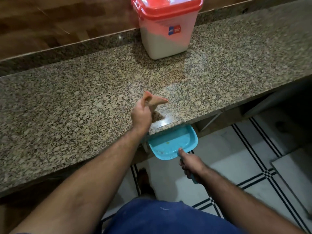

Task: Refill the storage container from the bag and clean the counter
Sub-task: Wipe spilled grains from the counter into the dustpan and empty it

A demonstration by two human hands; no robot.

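1. While the left hand is closed in a fist around a small orange-tan cloth, it sits over the speckled brown granite counter close to the front edge; whether the cloth touches the stone I cannot tell, as it is blurred.
2. Below that edge, the right hand is wrapped around the handle of a light blue plastic dustpan, thumb lying along the handle toward the pan.
3. Part of the dustpan's open side is tucked under the counter's lip, just beside the left wrist, and a few pale crumbs lie inside it.
4. Well apart from both hands, the translucent white storage container with a red lid stands at the back of the counter against the wooden wall panel, lid on, with white contents filling much of it.
5. Underfoot is a white tiled floor with black line borders.
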